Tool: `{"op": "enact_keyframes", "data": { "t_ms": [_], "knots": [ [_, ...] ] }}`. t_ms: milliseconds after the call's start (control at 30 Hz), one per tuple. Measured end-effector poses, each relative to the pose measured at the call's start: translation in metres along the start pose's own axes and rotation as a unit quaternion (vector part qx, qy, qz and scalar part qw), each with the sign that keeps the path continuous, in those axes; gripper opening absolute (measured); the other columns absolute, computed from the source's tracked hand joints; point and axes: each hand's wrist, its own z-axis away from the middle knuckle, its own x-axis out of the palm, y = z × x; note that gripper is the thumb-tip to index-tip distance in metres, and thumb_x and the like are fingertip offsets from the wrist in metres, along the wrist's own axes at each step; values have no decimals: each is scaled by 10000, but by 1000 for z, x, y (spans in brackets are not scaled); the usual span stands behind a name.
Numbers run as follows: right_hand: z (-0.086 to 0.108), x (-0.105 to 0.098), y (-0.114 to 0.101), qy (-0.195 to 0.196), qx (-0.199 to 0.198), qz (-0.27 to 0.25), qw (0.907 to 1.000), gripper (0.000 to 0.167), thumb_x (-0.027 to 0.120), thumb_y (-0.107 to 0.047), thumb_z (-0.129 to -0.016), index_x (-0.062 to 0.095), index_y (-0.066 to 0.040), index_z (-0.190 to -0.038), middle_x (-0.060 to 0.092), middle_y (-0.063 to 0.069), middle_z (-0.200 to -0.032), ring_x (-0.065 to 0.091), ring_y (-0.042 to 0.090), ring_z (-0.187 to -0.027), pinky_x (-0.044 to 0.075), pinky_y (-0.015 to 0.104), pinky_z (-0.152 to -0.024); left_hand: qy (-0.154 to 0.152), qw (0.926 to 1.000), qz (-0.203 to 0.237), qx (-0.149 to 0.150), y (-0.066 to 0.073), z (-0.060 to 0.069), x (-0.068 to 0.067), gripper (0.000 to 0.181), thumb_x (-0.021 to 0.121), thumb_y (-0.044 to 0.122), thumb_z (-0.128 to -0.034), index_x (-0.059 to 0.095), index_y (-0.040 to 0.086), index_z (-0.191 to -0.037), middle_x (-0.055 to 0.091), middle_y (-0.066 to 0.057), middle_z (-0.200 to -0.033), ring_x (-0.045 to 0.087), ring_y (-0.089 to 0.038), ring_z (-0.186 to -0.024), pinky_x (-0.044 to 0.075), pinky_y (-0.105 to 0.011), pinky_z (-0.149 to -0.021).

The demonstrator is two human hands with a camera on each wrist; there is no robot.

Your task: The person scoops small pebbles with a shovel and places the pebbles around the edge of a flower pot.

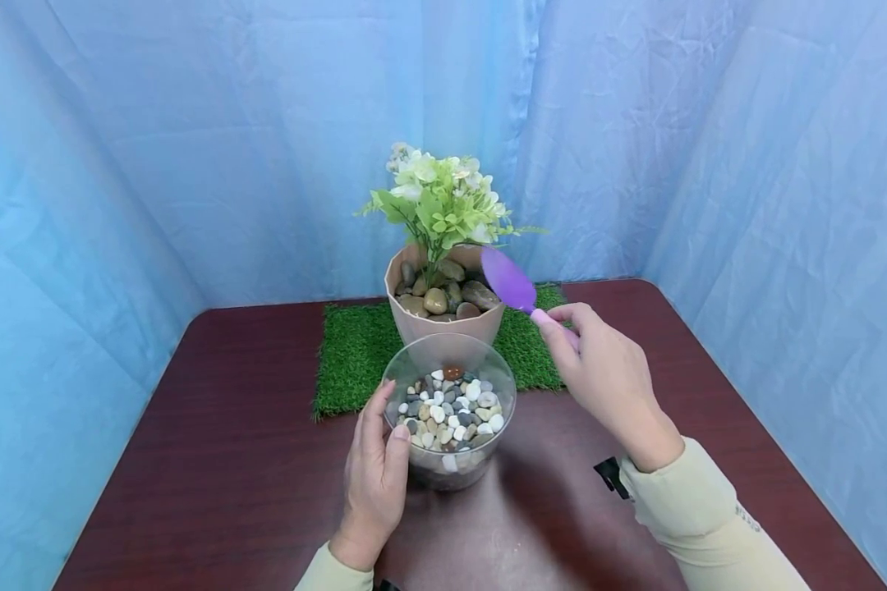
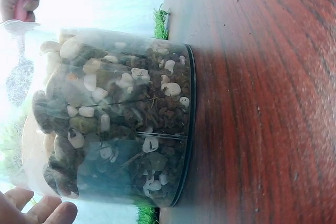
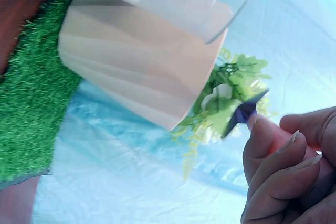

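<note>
My right hand [image 1: 609,377] grips the pink handle of a small garden trowel [image 1: 508,281], its purple blade raised beside the flowerpot's rim. In the right wrist view my curled fingers [image 3: 278,177] wrap that handle. A clear plastic container [image 1: 449,476] of mixed pebbles [image 1: 454,414] stands on the table, with darker gravelly material lower down in the left wrist view. My left hand [image 1: 377,476] rests against its left side, fingers fairly straight near the rim. Behind it, the beige flowerpot [image 1: 447,330] holds large brown stones [image 1: 436,301] and a white-flowered plant [image 1: 447,201].
Under the flowerpot lies a green artificial grass mat [image 1: 347,361] on the dark red wooden table [image 1: 229,451]. Light blue curtains [image 1: 281,164] hang around the back and both sides. A reddish-brown round piece [image 1: 452,373] sits among the pebbles.
</note>
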Motion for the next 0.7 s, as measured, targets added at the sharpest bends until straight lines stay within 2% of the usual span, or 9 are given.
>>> {"op": "enact_keyframes", "data": {
  "t_ms": [133, 233, 500, 700],
  "knots": [
    [7, 5, 12, 57, 214, 77, 9997, 462, 492, -485, -1088, 654, -72, -1217, 551, 2, -670, 491, 178, -548, 408, 370, -549, 4, 10000, -12, 21, 0, 0, 0, 574, 518, 107, -1038, 426, 212, -1594, 447, -24, -1627, 419, -237, -1501, 304, -187, -1189],
    [10, 11, 22, -40, 451, 189, 9988, 496, 448, -481, -1102, 619, -39, -1248, 585, 25, -705, 527, 203, -569, 433, 403, -559, -12, 10000, -4, 25, 0, 0, 0, 572, 519, 106, -1036, 429, 202, -1592, 448, -21, -1626, 416, -230, -1503, 296, -181, -1191],
    [16, 40, 51, -955, 910, 552, 9897, 494, 367, -410, -1134, 540, 24, -1295, 579, 66, -662, 542, 251, -547, 436, 435, -519, -22, 10000, 53, -32, 0, 0, -1, 574, 530, 101, -1032, 433, 198, -1590, 448, -26, -1624, 412, -223, -1503, 288, -172, -1193],
    [20, 68, 66, -1230, 916, 891, 9841, 401, 408, -308, -1124, 560, 53, -1209, 623, 147, -698, 641, 365, -622, 503, 546, -563, -20, 10000, 45, 9, 0, 0, -1, 572, 534, 98, -1034, 436, 195, -1589, 451, -38, -1622, 423, -226, -1496, 296, -146, -1179]
  ]
}}
